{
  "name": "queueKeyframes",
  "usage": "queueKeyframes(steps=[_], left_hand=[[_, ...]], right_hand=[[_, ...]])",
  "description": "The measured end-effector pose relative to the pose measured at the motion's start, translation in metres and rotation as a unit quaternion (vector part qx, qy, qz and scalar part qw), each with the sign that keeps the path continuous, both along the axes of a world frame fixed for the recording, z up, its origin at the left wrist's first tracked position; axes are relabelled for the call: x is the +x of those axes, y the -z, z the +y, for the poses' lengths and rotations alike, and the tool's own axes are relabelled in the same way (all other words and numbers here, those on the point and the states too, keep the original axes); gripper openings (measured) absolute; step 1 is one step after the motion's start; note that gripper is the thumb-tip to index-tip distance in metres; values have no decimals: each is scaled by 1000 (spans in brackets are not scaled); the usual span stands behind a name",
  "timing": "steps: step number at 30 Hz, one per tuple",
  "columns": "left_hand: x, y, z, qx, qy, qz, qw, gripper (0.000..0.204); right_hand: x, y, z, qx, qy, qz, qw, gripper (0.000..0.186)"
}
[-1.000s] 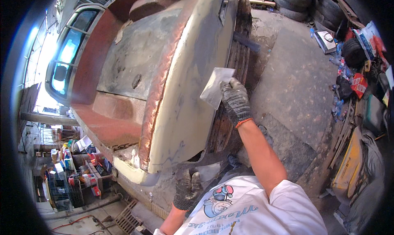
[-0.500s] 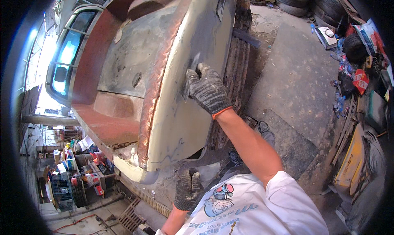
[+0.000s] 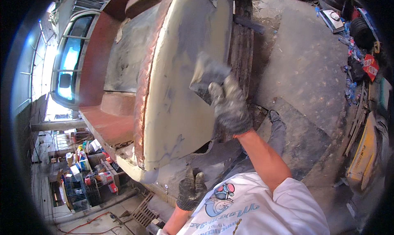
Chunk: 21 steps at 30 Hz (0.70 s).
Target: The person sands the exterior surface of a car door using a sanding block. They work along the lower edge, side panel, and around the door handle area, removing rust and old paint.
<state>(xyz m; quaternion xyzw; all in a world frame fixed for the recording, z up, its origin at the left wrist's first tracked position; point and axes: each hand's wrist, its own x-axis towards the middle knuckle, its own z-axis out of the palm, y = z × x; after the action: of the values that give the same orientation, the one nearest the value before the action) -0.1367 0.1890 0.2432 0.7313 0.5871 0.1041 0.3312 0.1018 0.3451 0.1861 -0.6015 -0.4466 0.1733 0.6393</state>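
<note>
A dark sheet of sandpaper (image 3: 210,77), blurred by motion, is pinched in my gloved right hand (image 3: 232,105). It sits just off or against the cream tailgate panel (image 3: 176,111) of a pickup; contact is hard to tell. Grey smears and dark marks cover parts of that panel. My left hand (image 3: 191,190), also in a dark worn glove, is low beside the truck's rear corner. Its fingers point up, slightly apart, and nothing shows in them.
The truck's reddish bed (image 3: 108,126) lies left of the panel, and a worn bumper (image 3: 242,50) runs along its right. Tyres (image 3: 363,31), bottles and a yellow piece (image 3: 362,150) line the right side. Lower left holds a cluttered wire rack (image 3: 78,190).
My right hand has moved right and nearer to me across the panel, bringing the sandpaper into plainer sight. The view has shifted a little. My left hand stays nearly in place.
</note>
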Motion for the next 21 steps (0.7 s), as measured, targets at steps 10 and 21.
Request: queueKeyframes(steps=[10,21], left_hand=[[-20,-2,-10,34,10,14,999,19],[-28,-8,-13,-11,-62,-33,997,25]], right_hand=[[-42,-26,-12,166,-60,-210,962,56],[-66,-40,-15,183,-30,-266,946,50]])
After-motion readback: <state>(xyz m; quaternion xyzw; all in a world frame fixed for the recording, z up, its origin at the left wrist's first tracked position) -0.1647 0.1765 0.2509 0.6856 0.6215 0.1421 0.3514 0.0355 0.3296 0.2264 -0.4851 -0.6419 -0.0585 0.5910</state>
